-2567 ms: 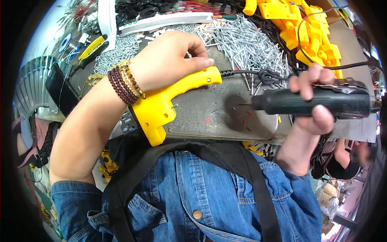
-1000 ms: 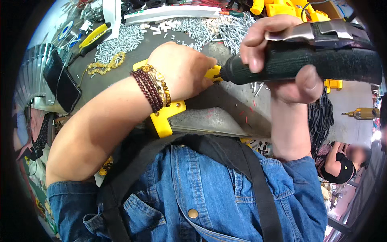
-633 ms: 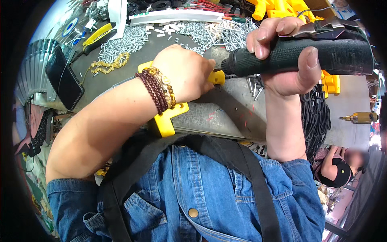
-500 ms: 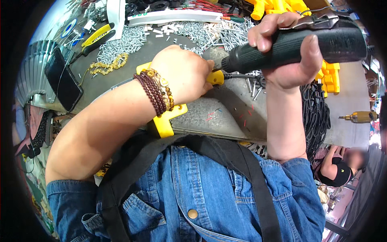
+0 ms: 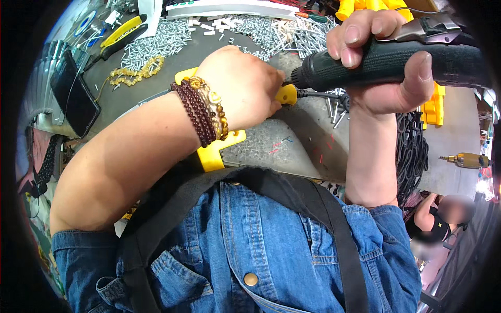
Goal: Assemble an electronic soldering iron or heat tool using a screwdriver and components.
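Near the middle of the frame we had our left hand (image 5: 237, 86) curled over the handle of a yellow casing (image 5: 216, 151), fingers closed on its far end and the palm hiding most of the grip. One part of the casing showed above the wrist, one below it, and its tip stuck out just right of the fingertips, with a black cord (image 5: 318, 95) running from it. Our right hand (image 5: 383, 99), upper right, was wrapped around a dark power screwdriver (image 5: 344, 73), thumb low on the near side, fingers over the top. The nose pointed left at the casing's tip; we could not tell whether the bit touched a screw.

The fasteners lay loose on the surface (image 5: 454, 135): short screws (image 5: 156, 47) heaped upper left, long screws (image 5: 308, 39) near the top centre, too many to count. We counted one black phone (image 5: 75, 96) at the left, one string of yellow beads (image 5: 138, 73), one tool with yellow-and-black handles (image 5: 122, 34) and, at the right edge, one gold driver (image 5: 469, 160). Beside our right forearm lay bundled black cords (image 5: 411, 151), with more yellow parts (image 5: 434, 107) near them. One other person (image 5: 430, 221) sat lower right.
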Motion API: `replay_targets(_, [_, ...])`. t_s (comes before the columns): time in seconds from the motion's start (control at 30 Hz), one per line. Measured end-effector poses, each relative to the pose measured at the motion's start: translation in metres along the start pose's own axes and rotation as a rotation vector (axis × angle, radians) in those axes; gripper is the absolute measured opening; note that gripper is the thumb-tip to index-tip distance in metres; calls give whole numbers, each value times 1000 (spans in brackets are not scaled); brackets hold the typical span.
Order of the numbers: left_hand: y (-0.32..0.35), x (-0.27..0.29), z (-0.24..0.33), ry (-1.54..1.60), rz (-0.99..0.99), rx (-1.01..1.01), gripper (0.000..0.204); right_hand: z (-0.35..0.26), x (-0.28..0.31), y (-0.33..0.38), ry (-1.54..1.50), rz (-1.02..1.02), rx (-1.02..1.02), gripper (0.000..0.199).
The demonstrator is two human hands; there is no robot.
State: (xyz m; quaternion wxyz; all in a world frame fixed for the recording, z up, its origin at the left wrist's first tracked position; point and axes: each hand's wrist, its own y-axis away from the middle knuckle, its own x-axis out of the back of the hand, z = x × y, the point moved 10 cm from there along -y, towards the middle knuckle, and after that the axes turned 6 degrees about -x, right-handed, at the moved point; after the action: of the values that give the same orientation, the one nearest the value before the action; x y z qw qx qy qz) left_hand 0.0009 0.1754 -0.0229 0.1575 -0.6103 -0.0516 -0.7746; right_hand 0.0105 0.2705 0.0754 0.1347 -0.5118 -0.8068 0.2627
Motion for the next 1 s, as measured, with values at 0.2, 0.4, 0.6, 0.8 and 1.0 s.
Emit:
replay_targets(0.2, [-3,0,4,-59,-137,53,37,-7,-21,-5,176,8,-13,75])
replay_targets(0.4, [10,17,-9,25,-27,94,49,-56,-68,-6,-16,-111,-58,66])
replay_targets(0.6, [67,40,-30,43,316,159,53,-27,-120,-3,133,-117,-90,49])
replay_targets(0.8, [144,44,-69,242,426,391,61,-40,-155,-39,69,-288,-94,52])
replay_targets(1.0, [133,20,-76,521,220,390,52,-11,-167,-32,161,-92,-176,52])
